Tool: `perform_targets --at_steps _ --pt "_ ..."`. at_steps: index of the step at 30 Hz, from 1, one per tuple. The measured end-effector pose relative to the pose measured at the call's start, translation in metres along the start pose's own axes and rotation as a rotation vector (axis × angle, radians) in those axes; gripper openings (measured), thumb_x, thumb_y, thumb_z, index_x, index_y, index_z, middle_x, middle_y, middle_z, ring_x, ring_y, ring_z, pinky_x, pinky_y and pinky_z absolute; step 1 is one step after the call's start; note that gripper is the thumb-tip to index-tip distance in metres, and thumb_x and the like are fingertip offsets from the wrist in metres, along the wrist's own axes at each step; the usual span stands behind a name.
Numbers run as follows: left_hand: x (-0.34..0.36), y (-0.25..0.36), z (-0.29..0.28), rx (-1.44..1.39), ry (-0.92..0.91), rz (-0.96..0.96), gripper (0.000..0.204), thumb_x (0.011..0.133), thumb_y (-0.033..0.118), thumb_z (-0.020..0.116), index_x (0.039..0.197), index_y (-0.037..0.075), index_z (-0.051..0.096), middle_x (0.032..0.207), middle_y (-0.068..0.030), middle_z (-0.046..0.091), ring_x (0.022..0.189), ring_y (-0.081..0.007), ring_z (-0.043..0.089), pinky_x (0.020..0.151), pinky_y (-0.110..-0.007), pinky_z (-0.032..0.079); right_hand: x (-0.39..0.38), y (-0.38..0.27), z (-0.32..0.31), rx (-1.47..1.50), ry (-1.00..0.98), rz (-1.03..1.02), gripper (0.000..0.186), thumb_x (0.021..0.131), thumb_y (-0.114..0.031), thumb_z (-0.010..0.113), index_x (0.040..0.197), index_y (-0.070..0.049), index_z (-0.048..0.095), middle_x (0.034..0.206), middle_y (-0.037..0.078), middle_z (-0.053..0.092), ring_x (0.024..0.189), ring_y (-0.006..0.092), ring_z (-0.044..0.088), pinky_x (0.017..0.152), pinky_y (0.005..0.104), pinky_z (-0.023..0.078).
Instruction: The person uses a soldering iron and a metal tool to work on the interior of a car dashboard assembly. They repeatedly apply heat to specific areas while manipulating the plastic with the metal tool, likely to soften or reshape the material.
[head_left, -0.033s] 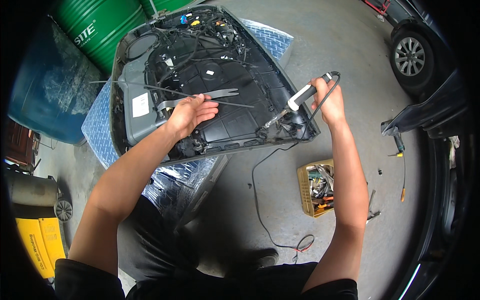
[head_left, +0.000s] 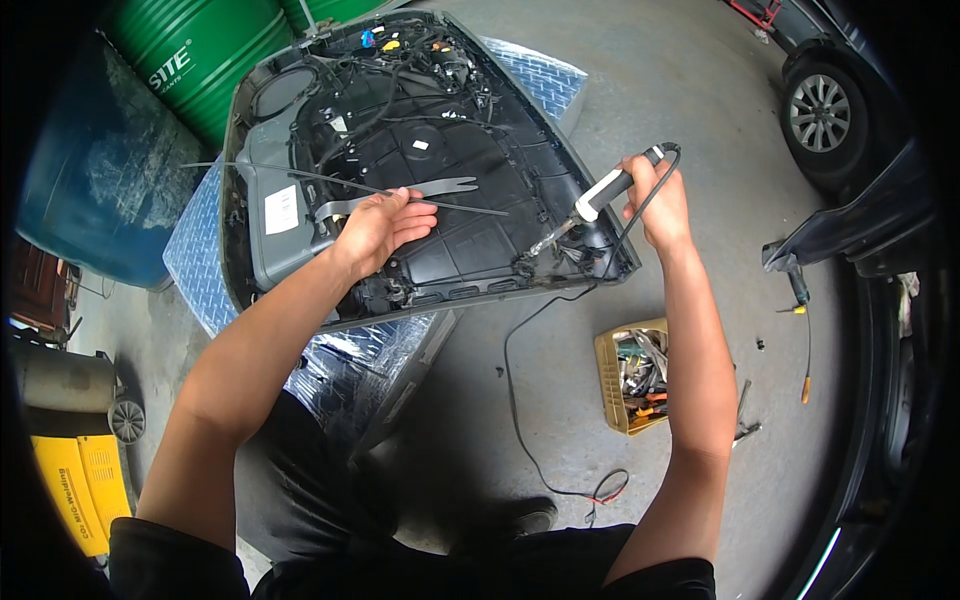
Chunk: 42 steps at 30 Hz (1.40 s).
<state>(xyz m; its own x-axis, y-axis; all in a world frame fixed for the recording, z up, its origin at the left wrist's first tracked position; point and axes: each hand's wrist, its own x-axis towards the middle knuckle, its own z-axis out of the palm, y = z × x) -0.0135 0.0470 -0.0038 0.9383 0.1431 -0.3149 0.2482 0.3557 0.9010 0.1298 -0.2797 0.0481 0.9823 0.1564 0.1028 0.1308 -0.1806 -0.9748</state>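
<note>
A: Clock on the panel (head_left: 450,258), 12 at its far end. What's in each hand?

B: Left hand (head_left: 378,228), 7, close to centre: thumb and index look pinched on the rod (head_left: 470,209), other fingers loose and half extended. Right hand (head_left: 658,200), out at 3: fingers clamped round the iron (head_left: 605,192).

A: Rod lie?

B: Over the panel, 9 to 4. Long end overhangs the edge at 9, short end stops above the black face. Slight bend in it.

A: Handling?

B: Light, I'd guess, and springy; long end should whip. Mid-length pinch balances it; nearer the 4 end steers that end better. Looks smooth, may roll.

A: Iron?

B: Metal tip slants in at the panel's 4 o'clock corner. Can't tell if it touches. Should be easy one-handed. Treat metal as hot; hold the black-and-white body only. Cord (head_left: 676,153) loops off the back by the wrist, might tug.

A: Panel?

B: Bulky, stiff rim, thin plastic inside, probably cracks if forced. Lift by the rim at 9 and 3; leave the plugs (head_left: 390,46) near 12 alone.

A: Flat grey thing?

B: Fork (head_left: 450,186), tines toward 3, passes behind the left hand. Contact unclear.
</note>
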Motion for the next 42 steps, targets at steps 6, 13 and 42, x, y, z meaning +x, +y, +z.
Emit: perform_targets --at_steps 6,13,42 --pt "0.0003 -0.0004 0.0002 -0.006 0.0 -0.001 0.033 0.102 0.028 0.044 0.115 -0.002 0.051 0.109 -0.0198 0.063 0.1 -0.0261 0.064 0.09 -0.037 0.054 0.0032 0.0029 -0.0007 -0.009 -0.011 -0.014 0.031 0.08 -0.025 0.059 0.075 0.005 0.064 0.054 0.003 0.047 0.043 0.014 0.049 0.04 0.03 0.041" --pt "0.0026 -0.002 -0.0013 -0.01 -0.007 -0.001 0.033 0.102 0.027 0.044 0.115 -0.002 0.051 0.11 -0.0199 0.063 0.1 -0.0264 0.064 0.09 -0.037 0.054 0.0025 0.0004 0.0 -0.043 -0.022 -0.004 0.03 0.083 -0.023 0.055 0.082 0.005 0.064 0.056 -0.001 0.042 0.046 0.0086 0.04 0.039 0.0262 0.039" --pt "0.0007 -0.0002 -0.0001 0.0 -0.011 -0.01 0.034 0.103 0.028 0.043 0.116 -0.002 0.05 0.111 -0.0197 0.062 0.102 -0.0263 0.063 0.092 -0.038 0.053 0.0038 -0.0004 0.0025 -0.056 -0.022 -0.016 0.031 0.082 -0.023 0.055 0.08 0.006 0.064 0.054 0.0 0.042 0.044 0.0096 0.04 0.039 0.0264 0.039"
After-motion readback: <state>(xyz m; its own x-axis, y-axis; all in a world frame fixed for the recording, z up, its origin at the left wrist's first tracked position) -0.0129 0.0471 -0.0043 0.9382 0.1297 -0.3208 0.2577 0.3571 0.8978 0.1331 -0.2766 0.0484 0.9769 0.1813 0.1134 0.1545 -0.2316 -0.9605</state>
